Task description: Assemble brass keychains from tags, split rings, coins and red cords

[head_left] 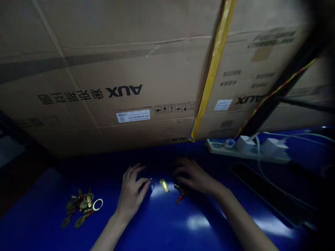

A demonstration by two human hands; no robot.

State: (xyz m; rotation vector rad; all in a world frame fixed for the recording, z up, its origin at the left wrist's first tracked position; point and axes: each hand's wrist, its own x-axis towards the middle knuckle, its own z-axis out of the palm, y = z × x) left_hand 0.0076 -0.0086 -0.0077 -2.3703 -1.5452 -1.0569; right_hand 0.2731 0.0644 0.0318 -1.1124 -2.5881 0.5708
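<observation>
My left hand (132,195) is over the blue table, its thumb and forefinger pinching a small metal ring (152,186). The other fingers of that hand are loosely bent. Just right of the ring lies a slim gold-coloured metal piece (164,185), untouched. My right hand (193,176) hovers farther right, fingers curved and apart, partly lost in shadow. Below its fingertips rests a small dark and red trinket (179,195); whether the thumb touches it is unclear. A pile of keychains (83,205) with bronze-coloured discs, red bits and a bright ring sits to the left.
Large cardboard boxes (162,80) stand behind the blue table (157,230), with yellow tape (213,69) at a seam. To the right are a power strip (248,153) with plugs and white cables, and a long dark flat object (264,191).
</observation>
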